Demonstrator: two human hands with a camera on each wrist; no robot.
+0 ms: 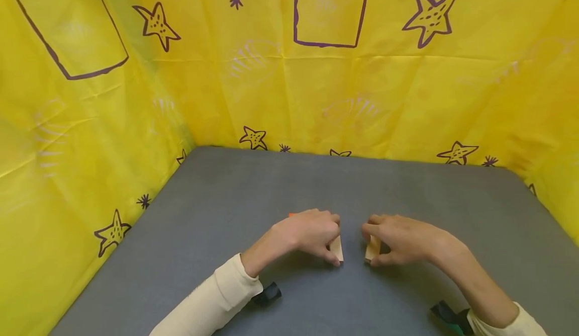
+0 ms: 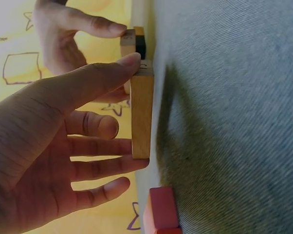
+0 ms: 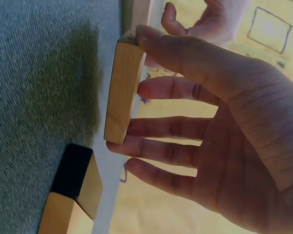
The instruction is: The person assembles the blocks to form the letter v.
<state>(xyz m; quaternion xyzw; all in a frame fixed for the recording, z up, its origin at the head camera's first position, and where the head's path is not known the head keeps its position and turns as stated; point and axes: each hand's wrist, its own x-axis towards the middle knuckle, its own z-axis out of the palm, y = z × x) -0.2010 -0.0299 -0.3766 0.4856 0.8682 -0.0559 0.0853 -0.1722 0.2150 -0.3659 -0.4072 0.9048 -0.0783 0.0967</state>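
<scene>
My left hand (image 1: 312,233) pinches a small flat wooden block (image 2: 142,117) at its two ends, thumb at the near end and fingertips at the far end. Facing it across a narrow gap, my right hand (image 1: 398,238) grips a similar wooden block (image 3: 124,92) the same way. In the head view both blocks are low over or on the grey table, partly covered by the fingers; whether they touch it I cannot tell. Dark marks show on the blocks' near ends in the wrist views.
Beyond the left hand lies a red block (image 2: 163,207), mostly hidden in the head view. A black-and-wood block or pair (image 3: 73,170) lies beyond the right hand. The grey table (image 1: 249,185) is bordered by yellow patterned cloth (image 1: 280,84) at the back and sides.
</scene>
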